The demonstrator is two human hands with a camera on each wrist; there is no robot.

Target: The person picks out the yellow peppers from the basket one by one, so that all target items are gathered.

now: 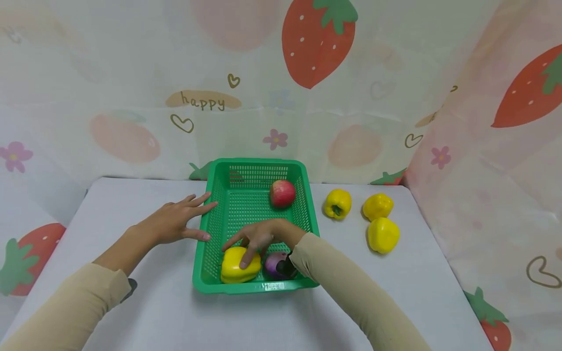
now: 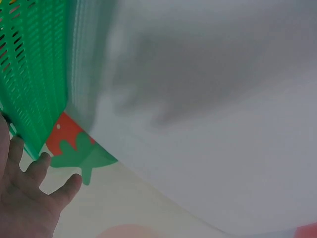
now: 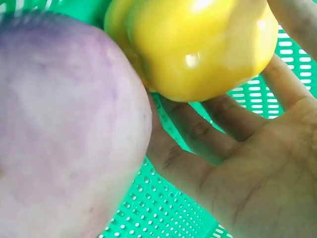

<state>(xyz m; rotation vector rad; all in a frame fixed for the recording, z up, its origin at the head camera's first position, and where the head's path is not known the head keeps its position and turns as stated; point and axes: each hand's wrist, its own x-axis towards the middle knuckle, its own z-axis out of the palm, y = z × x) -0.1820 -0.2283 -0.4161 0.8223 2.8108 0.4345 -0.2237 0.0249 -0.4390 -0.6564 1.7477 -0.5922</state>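
Observation:
A green plastic basket (image 1: 256, 287) stands on the white table. Within it, at the near left, lies a yellow bell pepper (image 1: 239, 265). My right hand (image 1: 268, 234) reaches down into the basket and grips this pepper, thumb and fingers spread about its sides. Close beside the pepper is a round purple-and-white vegetable (image 3: 64, 129), partly covered by the right wrist in the head view. A red apple (image 1: 282, 194) sits at the basket's far right. My left hand (image 1: 175, 221), fingers straight and spread, is at the basket's left rim and holds nothing.
Right of the basket, more yellow bell peppers lie on the table (image 1: 351, 282): one near the rim (image 1: 337, 204) and two close together, the farther one (image 1: 378, 206) and the nearer one (image 1: 383, 235). Printed cloth (image 1: 272, 112) hangs behind the table and along both sides.

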